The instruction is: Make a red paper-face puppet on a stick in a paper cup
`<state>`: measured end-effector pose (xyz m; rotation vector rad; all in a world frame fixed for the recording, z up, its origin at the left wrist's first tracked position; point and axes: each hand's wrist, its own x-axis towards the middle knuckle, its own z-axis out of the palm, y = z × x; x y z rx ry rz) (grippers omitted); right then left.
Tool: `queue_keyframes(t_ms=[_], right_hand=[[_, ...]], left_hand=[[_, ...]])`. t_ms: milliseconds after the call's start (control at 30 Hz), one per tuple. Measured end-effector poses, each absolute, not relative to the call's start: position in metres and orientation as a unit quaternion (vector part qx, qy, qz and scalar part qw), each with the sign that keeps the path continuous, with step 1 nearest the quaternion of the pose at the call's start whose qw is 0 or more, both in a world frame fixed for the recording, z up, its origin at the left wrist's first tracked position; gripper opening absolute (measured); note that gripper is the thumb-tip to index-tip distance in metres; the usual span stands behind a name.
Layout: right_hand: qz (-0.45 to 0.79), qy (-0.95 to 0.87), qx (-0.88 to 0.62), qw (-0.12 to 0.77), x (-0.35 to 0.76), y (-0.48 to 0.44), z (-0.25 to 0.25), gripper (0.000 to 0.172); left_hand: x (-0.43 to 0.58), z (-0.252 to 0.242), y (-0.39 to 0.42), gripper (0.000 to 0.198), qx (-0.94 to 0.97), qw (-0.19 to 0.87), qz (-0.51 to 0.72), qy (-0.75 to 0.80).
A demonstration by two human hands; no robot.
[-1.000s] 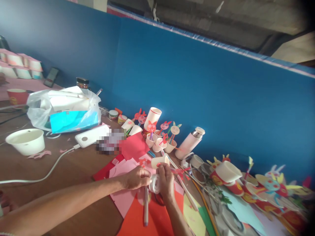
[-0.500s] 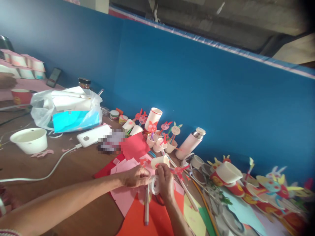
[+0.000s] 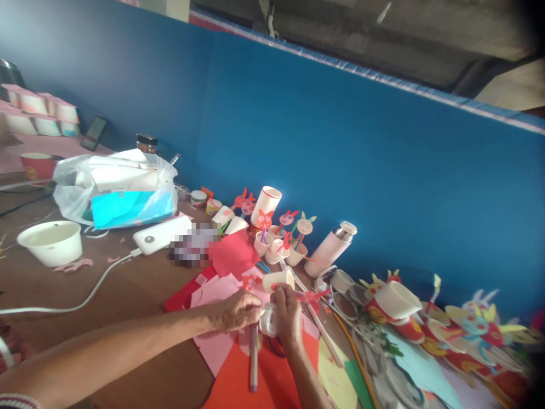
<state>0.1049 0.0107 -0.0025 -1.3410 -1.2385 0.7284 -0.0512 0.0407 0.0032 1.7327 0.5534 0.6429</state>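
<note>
A white roll of tape is between my two hands, above the orange paper. My right hand is closed on the roll's right side. The fingers of my left hand are pinched together at the roll's upper left edge; any loose end of tape is too small to make out. Below the roll, a pale pen lies on the orange paper. Just beyond my hands a white paper cup lies on its side, with a red paper cut-out to its right.
Small cups with paper rabbit faces stand by the blue partition. A pink thermos leans right of them. At left are a plastic bag, a white tub and a cabled power bank. Decorated red cups crowd the right.
The roll has turned between my hands, its open ring now less face-on. My left fingers have shifted slightly right and down against its edge. The person's hand at far left has drawn back.
</note>
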Motion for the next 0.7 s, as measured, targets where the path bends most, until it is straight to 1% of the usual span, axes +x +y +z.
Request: queue_keyframes(t_ms=[200,367,467,700], right_hand=[[0.288,-0.512,-0.577,0.568,0.107,0.012,-0.004,0.024],[0.283,-0.493,-0.574,0.589,0.106,0.012,-0.002,0.028],[0.294,-0.494,-0.569,0.588,0.105,0.011,0.000,0.028],[0.305,-0.494,-0.569,0.583,0.099,0.007,0.010,0.027]], left_hand=[[-0.050,0.003,0.038,0.034,0.735,0.578,0.255,0.248],[-0.051,0.006,0.039,0.034,0.744,0.574,0.247,0.236],[-0.055,0.013,0.039,0.030,0.771,0.538,0.258,0.223],[-0.058,0.018,0.039,0.032,0.825,0.455,0.271,0.197]])
